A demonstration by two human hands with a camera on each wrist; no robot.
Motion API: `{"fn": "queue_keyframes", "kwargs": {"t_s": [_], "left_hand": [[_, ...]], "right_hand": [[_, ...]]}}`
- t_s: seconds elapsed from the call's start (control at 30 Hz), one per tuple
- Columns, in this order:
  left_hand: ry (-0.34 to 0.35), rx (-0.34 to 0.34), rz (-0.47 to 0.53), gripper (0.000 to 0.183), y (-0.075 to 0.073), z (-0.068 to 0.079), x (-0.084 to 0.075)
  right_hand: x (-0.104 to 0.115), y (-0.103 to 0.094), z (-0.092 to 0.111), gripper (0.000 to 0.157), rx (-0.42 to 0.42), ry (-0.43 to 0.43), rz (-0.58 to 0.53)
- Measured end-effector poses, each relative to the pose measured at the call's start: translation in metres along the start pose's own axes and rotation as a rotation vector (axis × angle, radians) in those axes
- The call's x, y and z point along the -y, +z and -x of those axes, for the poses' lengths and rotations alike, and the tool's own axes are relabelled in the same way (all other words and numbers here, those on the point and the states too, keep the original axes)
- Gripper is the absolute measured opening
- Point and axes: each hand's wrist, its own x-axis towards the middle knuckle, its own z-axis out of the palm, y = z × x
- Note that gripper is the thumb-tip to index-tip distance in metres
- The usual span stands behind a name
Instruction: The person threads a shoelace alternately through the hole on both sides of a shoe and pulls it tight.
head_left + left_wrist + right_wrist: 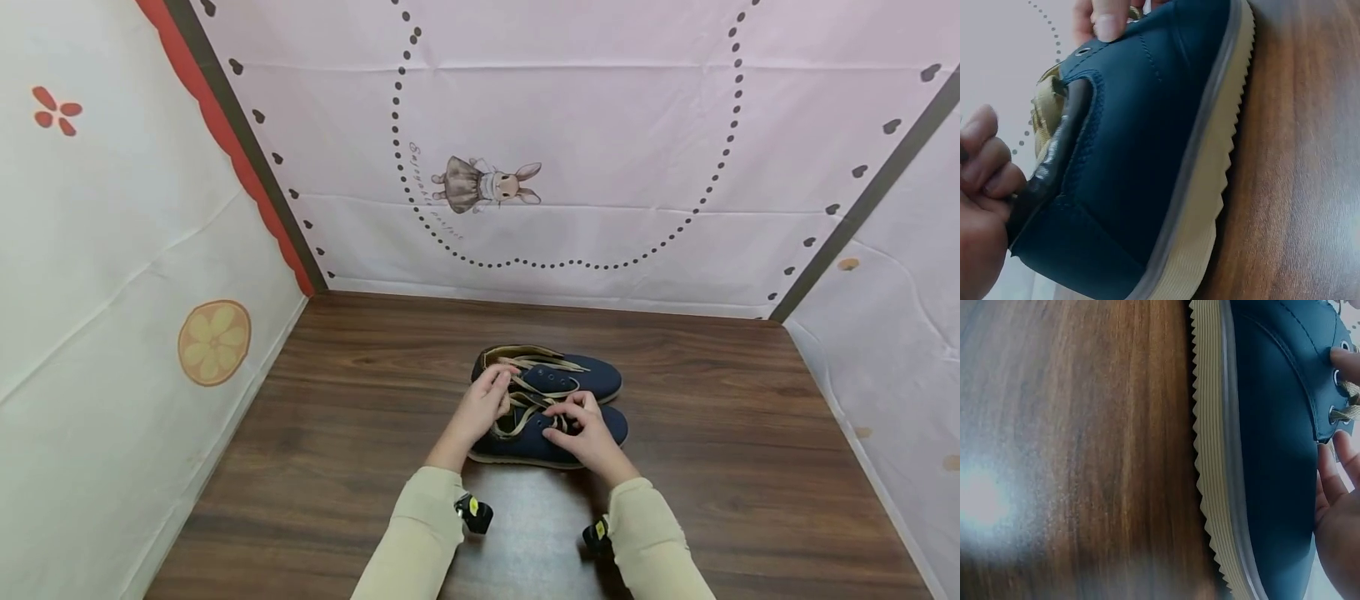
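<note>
Two navy blue lace-up shoes lie side by side, toes to the right: a near shoe (517, 448) and a far shoe (600, 377). Tan shoelaces (534, 389) run loosely across both. My left hand (480, 408) is above the near shoe's heel opening, fingers curled and thumb against them, pinching a lace; its fingertips overlap the far shoe's collar in the head view. With the right hand (592, 440) I grip the near shoe's laced part, thumb (1344, 362) on the flap by the metal eyelets and fingers (1330, 478) across the laces.
The shoes stand on a dark brown wooden surface (360, 500). Behind it hangs a pink cloth wall (600, 167) with a printed rabbit. A pale cloth wall (97, 275) rises at the left, another (900, 292) at the right. Small black devices (474, 513) sit at the wrists.
</note>
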Motion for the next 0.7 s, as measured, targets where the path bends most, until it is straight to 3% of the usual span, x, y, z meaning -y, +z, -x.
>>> {"fn": "queue_keyframes", "kwargs": {"t_s": [0.13,0.23,0.33,0.47,0.6,0.7], "left_hand": [[-0.065,0.017,0.065,0.027,0.0,-0.005,0.009],[-0.001,0.025,0.171,0.027,-0.002,-0.008,0.017],[0.061,0.05,0.209,0.021,-0.005,-0.008,0.024],[0.053,0.094,0.133,0.011,-0.009,-0.007,0.025],[-0.02,0.157,0.053,0.01,-0.009,-0.005,0.012],[-0.016,0.185,-0.047,0.009,-0.01,-0.001,-0.002]], "right_hand": [[-0.001,0.0,-0.001,0.019,-0.005,0.017,-0.001],[-0.003,-0.001,-0.002,0.016,-0.001,0.031,-0.019],[-0.014,0.0,-0.006,0.014,-0.006,0.043,-0.024],[-0.034,0.005,-0.01,0.013,-0.015,0.06,-0.015],[-0.04,0.006,-0.01,0.013,-0.025,0.063,-0.013],[-0.04,0.007,-0.011,0.013,-0.03,0.058,-0.009]]}}
